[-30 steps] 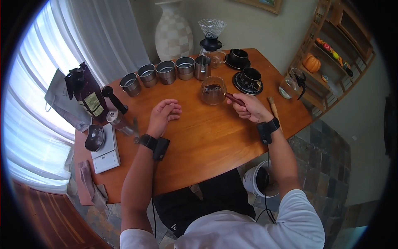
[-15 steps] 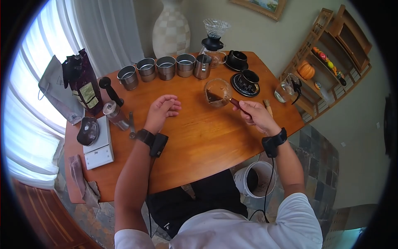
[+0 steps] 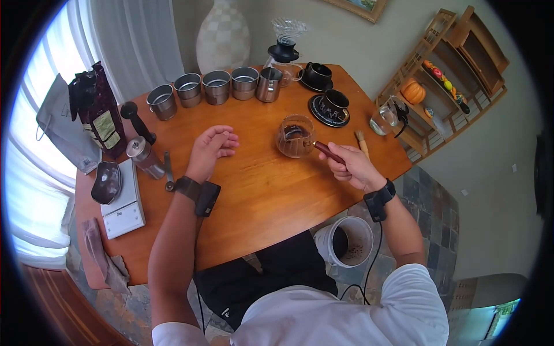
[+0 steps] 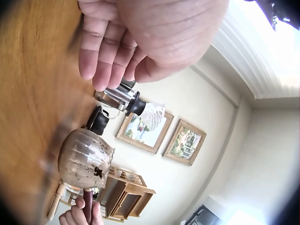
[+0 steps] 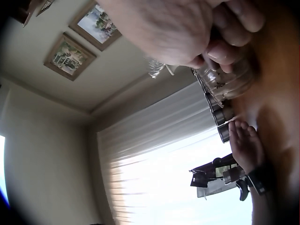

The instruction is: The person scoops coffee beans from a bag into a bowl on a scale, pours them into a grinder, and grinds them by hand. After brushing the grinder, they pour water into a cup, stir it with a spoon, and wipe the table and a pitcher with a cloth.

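My right hand [image 3: 353, 165] grips the dark wooden handle [image 3: 329, 152] of a round glass pot [image 3: 295, 144] over the middle of the table. Dark coffee grounds cling inside the glass, as the left wrist view of the pot [image 4: 84, 159] also shows. To the left of the pot, my left hand [image 3: 211, 151] holds nothing, its fingers relaxed and loosely bent with the palm turned toward the pot. A black cup [image 3: 333, 102] on a black saucer stands just beyond the pot, and a wooden-handled brush [image 3: 362, 144] lies to the right of it.
Several steel cups [image 3: 216, 87] and a steel pitcher [image 3: 269, 85] line the back, near a glass dripper [image 3: 288, 32]. A hand grinder [image 3: 144, 157], scale [image 3: 124, 202] and coffee bag [image 3: 99, 115] are on the left. A glass kettle [image 3: 384, 118] stands right; a white bucket [image 3: 353, 245] is below.
The pot tipped over to one side half a second ago and now sits more level in my right hand. My left hand keeps its pose while the head view has shifted.
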Available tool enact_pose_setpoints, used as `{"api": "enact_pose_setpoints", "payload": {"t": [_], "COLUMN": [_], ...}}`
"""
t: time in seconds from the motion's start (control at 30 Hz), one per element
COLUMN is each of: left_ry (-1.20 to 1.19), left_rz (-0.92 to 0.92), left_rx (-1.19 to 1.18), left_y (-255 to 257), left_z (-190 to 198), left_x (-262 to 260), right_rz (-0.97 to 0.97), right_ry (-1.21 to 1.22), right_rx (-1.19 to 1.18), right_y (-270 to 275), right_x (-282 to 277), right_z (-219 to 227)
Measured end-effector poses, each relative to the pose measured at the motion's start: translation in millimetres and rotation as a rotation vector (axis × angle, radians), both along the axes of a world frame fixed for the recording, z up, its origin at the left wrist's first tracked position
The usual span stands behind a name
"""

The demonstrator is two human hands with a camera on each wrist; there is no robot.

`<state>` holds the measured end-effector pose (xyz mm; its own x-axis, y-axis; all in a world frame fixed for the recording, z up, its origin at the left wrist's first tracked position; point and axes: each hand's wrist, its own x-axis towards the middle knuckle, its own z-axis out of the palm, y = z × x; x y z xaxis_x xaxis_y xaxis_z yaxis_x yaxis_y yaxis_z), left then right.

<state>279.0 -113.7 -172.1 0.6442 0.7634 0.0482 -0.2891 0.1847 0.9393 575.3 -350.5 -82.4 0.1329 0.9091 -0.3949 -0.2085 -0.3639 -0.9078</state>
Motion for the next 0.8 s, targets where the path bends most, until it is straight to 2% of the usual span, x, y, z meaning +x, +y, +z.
{"api": "enact_pose_setpoints", "payload": {"t": [0.03, 0.17, 0.4, 0.57, 0.8], "left_ry": [0.008, 0.006, 0.022, 0.023, 0.028], "left_rz": [0.005, 0.007, 0.003, 0.005, 0.0], "left_rx": [0.002, -0.003, 0.013, 0.016, 0.027], "left_y": [0.7, -0.6, -1.7, -2.5, -1.5], "left_z": [0.9, 0.3, 4.6, 5.5, 4.4], "left_x": [0.8, 0.6, 0.5, 0.8, 0.4], "right_rz": [-0.01, -0.037, -0.236, -0.291, -0.369], "right_ry": [0.047, -0.01, -0.293, -0.413, -0.45], "right_rx": [-0.014, -0.017, 0.08, 0.147, 0.109], "right_y": [-4.5, -20.5, -20.5, 0.2, 22.8], "right_x": [1.7, 24.9, 92.7, 148.8, 173.7], "right_z": [3.6, 20.4, 63.0, 62.8, 39.5]}}
